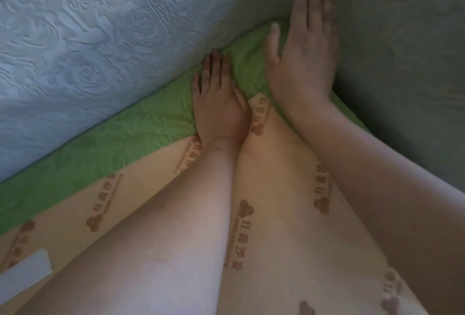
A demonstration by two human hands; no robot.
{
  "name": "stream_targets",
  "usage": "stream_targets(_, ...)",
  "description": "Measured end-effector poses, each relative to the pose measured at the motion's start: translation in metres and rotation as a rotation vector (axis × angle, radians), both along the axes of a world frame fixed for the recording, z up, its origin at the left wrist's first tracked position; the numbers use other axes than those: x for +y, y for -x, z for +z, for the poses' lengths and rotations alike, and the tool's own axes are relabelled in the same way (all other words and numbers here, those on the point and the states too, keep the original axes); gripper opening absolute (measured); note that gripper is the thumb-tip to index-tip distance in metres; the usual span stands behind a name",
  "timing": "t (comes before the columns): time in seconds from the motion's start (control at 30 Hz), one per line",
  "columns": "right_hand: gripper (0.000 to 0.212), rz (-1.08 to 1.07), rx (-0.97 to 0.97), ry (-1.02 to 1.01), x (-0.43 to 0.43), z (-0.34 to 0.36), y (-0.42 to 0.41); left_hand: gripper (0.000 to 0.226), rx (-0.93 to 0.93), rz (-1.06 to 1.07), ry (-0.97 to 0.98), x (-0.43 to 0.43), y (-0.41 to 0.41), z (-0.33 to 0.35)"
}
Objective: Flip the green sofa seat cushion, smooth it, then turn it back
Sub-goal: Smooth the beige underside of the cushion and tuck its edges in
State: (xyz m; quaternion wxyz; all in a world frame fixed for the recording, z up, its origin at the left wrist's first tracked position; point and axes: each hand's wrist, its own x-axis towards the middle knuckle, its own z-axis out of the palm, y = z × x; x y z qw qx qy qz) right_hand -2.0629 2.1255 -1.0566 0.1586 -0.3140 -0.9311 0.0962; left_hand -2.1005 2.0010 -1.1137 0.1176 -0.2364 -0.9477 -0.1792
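In the far corner of the sofa, the green sofa seat cushion [120, 143] is lying with its beige printed underside [276, 189] facing up. Its green edge is running from lower left to upper right along the pale blue backrest [88, 38]. The left hand [221, 98] is resting flat on that edge, fingers straight, its grip slack and holding nothing. The right hand [302, 45], blurred, is reaching deeper into the corner against the grey-green side panel [402, 63], its grip likewise spread and empty. The cushion is spreading beneath both hands and back toward the person, so turning it back is probably calling for a hold on the far edge, nearest the left hand.
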Motion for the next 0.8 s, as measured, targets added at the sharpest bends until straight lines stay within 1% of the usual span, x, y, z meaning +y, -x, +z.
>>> stream_targets(0.03, 0.073, 0.041, -0.046, 0.01, -0.001, -0.007, -0.008, 0.062, -0.004, 0.011, 0.009, -0.001, 0.0, 0.001)
stream_targets(0.1, 0.074, 0.087, -0.189, 0.115, 0.0, -0.015, -0.019, 0.064, -0.021, 0.015, 0.022, 0.0, -0.002, 0.003)
stream_targets(0.13, 0.073, 0.062, -0.174, 0.156, 0.004, -0.012, -0.018, 0.064, -0.021, 0.009, 0.022, 0.002, -0.002, 0.005)
stream_targets(0.17, 0.071, 0.035, -0.109, 0.151, 0.005, -0.005, -0.015, 0.064, -0.018, 0.009, 0.023, 0.001, -0.002, 0.006)
stream_targets(0.2, 0.069, 0.026, -0.038, 0.095, 0.003, -0.002, -0.014, 0.064, -0.02, 0.009, 0.025, 0.001, -0.001, 0.006)
stream_targets(0.23, 0.068, 0.052, -0.008, 0.035, -0.001, -0.001, -0.013, 0.065, -0.023, 0.01, 0.029, 0.001, 0.0, 0.007)
stream_targets(0.27, 0.069, 0.119, -0.052, 0.021, -0.004, -0.005, -0.013, 0.066, -0.033, 0.013, 0.037, 0.0, 0.001, 0.008)
stream_targets(0.33, 0.07, 0.197, -0.189, 0.082, -0.004, -0.013, -0.013, 0.067, -0.056, 0.015, 0.049, 0.0, -0.002, 0.009)
stream_targets(0.37, 0.07, 0.177, -0.178, 0.089, -0.001, -0.011, -0.01, 0.066, -0.06, 0.011, 0.048, 0.001, -0.004, 0.01)
stream_targets(0.43, 0.067, 0.132, -0.026, 0.013, -0.002, 0.001, -0.003, 0.065, -0.058, 0.011, 0.05, -0.001, -0.004, 0.012)
stream_targets(0.47, 0.066, 0.156, 0.005, -0.019, -0.005, 0.003, 0.0, 0.066, -0.066, 0.012, 0.053, -0.001, -0.003, 0.013)
stream_targets(0.5, 0.065, 0.234, -0.051, -0.003, -0.009, 0.001, 0.001, 0.068, -0.084, 0.014, 0.058, -0.001, -0.001, 0.015)
stream_targets(0.53, 0.066, 0.312, -0.156, 0.038, -0.011, -0.005, 0.0, 0.07, -0.106, 0.017, 0.066, -0.003, -0.003, 0.017)
stream_targets(0.57, 0.066, 0.347, -0.227, 0.078, -0.011, -0.007, 0.0, 0.071, -0.118, 0.012, 0.067, -0.004, -0.005, 0.018)
stream_targets(0.6, 0.066, 0.344, -0.211, 0.083, -0.011, -0.005, 0.002, 0.069, -0.125, -0.001, 0.072, -0.006, -0.008, 0.019)
stream_targets(0.67, 0.063, 0.302, -0.047, 0.01, -0.017, 0.006, 0.004, 0.064, -0.147, -0.012, 0.093, -0.012, -0.012, 0.02)
stream_targets(0.7, 0.062, 0.326, -0.023, -0.017, -0.024, 0.007, 0.005, 0.062, -0.152, 0.002, 0.115, -0.019, -0.012, 0.021)
stream_targets(0.73, 0.063, 0.388, -0.091, -0.018, -0.03, 0.004, 0.005, 0.061, -0.161, 0.02, 0.149, -0.023, -0.013, 0.022)
stream_targets(0.77, 0.064, 0.45, -0.204, 0.001, -0.034, 0.0, 0.002, 0.061, -0.173, 0.039, 0.187, -0.028, -0.018, 0.024)
stream_targets(0.8, 0.065, 0.477, -0.274, 0.026, -0.037, 0.0, 0.004, 0.06, -0.179, 0.055, 0.223, -0.034, -0.02, 0.026)
